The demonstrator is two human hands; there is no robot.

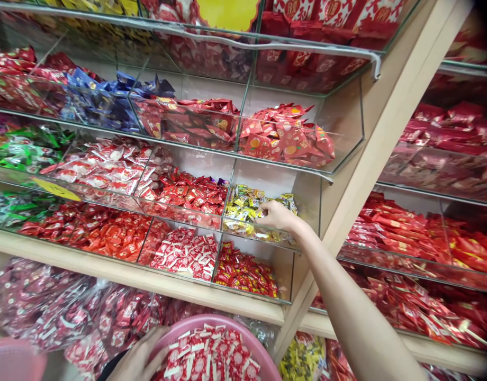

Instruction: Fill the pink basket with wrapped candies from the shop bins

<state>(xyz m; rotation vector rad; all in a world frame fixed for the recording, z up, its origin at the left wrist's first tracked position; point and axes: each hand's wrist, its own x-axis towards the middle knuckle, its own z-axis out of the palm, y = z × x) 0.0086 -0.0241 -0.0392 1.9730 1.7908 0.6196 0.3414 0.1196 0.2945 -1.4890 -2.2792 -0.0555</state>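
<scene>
My right hand reaches over the glass front of a shelf compartment of small yellow wrapped candies. Its fingers are bent together at the candies; whether a candy is between them is too small to tell. At the bottom, my left hand rests against the left rim of a pink basin, fingers partly over the edge. Inside the basin lie many red and white wrapped candies, below the shelves.
Glass-divided shelves hold red candies, blue packets and orange-red packets. A slanting wooden post separates a second shelf unit at right. Clear bags of candy and another pink container stand at lower left.
</scene>
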